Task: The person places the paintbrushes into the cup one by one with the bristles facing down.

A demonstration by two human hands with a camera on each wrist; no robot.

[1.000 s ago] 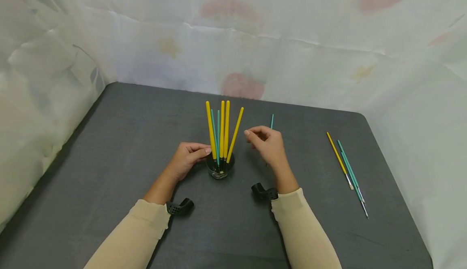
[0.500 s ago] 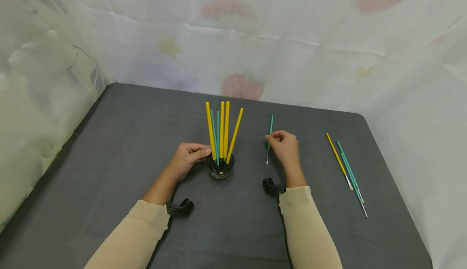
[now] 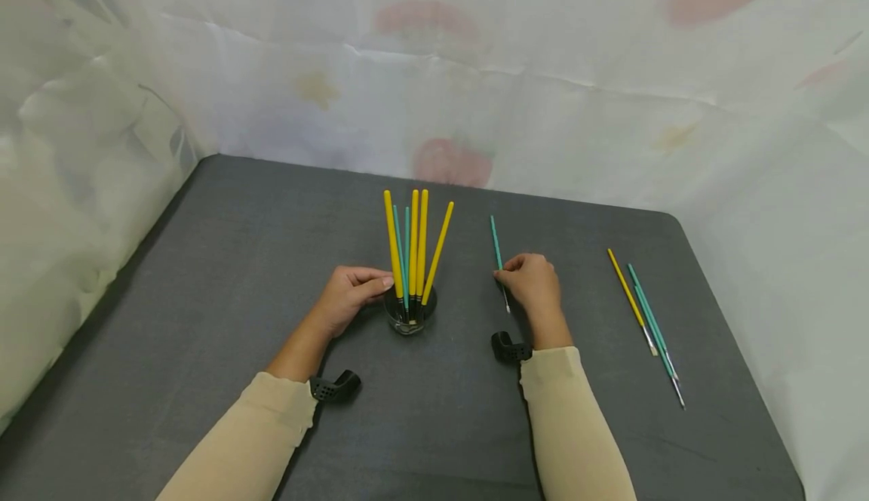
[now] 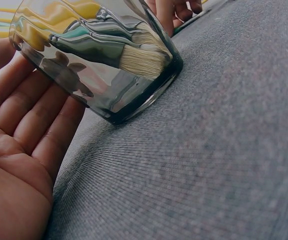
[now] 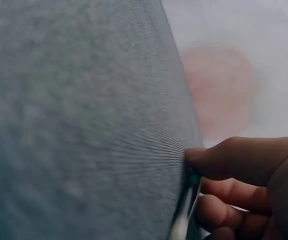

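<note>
At the centre of the head view, the left hand (image 3: 349,293) cups a glass (image 3: 409,312) standing on the grey worktop (image 3: 204,275), fingers curved against its left wall and thumb up by the rim. Yellow and green brushes (image 3: 414,244) stand in the glass, bristles down. Right of centre, the right hand (image 3: 532,284) rests low on the worktop, fingers curled, pinching a thin green brush (image 3: 498,248) that slants toward the upper left. Both forearms reach in from the lower edge. At the right lie three loose brushes (image 3: 648,320).
</note>
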